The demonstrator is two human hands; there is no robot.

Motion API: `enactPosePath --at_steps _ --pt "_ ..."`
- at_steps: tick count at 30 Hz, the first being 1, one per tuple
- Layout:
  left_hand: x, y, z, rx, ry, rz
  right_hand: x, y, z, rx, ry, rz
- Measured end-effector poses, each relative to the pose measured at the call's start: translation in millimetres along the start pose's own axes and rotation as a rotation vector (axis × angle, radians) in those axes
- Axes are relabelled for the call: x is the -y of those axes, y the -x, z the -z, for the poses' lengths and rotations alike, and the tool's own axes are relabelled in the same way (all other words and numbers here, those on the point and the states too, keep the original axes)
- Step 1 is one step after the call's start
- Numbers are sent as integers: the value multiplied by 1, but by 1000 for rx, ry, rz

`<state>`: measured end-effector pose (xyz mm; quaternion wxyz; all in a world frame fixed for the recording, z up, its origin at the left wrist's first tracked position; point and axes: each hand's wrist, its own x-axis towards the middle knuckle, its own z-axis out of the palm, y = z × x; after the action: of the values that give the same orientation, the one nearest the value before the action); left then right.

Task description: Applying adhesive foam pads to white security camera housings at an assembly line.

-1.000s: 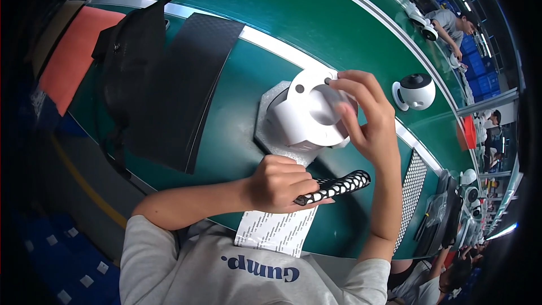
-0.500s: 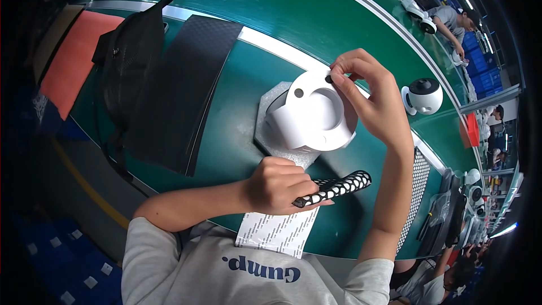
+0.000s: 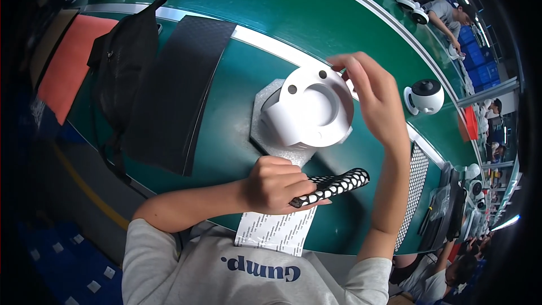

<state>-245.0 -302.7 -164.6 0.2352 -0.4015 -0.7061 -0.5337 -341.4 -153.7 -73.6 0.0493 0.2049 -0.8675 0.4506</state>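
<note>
We see the left grip (image 3: 278,186) closed in a fist, clenched on a folded black sheet with white dots (image 3: 344,185), which sticks out to the right. A white printed sheet (image 3: 275,231) lies just below that fist; we cannot tell whether the fingers hold it too. Right grip (image 3: 377,93) is released: fingers loosely bent and apart, nothing seen in them, near the upper right rim of the white device (image 3: 316,107). Fingertips blurred, so we cannot tell if they touch it.

We have that device on an octagonal pad (image 3: 259,110) on the green table (image 3: 231,107), in front of both grips, tilted, its ring-shaped face up. Two dark round pads sit on the ring, left one (image 3: 292,89) and right one (image 3: 323,74), apart from each other.

To the left we note stacked black sheets (image 3: 175,90), then a black bag (image 3: 125,68), then an orange sheet (image 3: 73,65). To the right, a flat dotted sheet (image 3: 413,192) and, further off, a black-topped white device (image 3: 424,97).
</note>
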Motion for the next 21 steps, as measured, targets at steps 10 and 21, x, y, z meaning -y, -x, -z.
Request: enactPosePath --at_steps 10,21 --pt "1 -3 6 -41 180 98 -3 27 -18 7 -189 -301" --pt "-8 -19 27 -224 283 572 50 71 -8 116 476 305"
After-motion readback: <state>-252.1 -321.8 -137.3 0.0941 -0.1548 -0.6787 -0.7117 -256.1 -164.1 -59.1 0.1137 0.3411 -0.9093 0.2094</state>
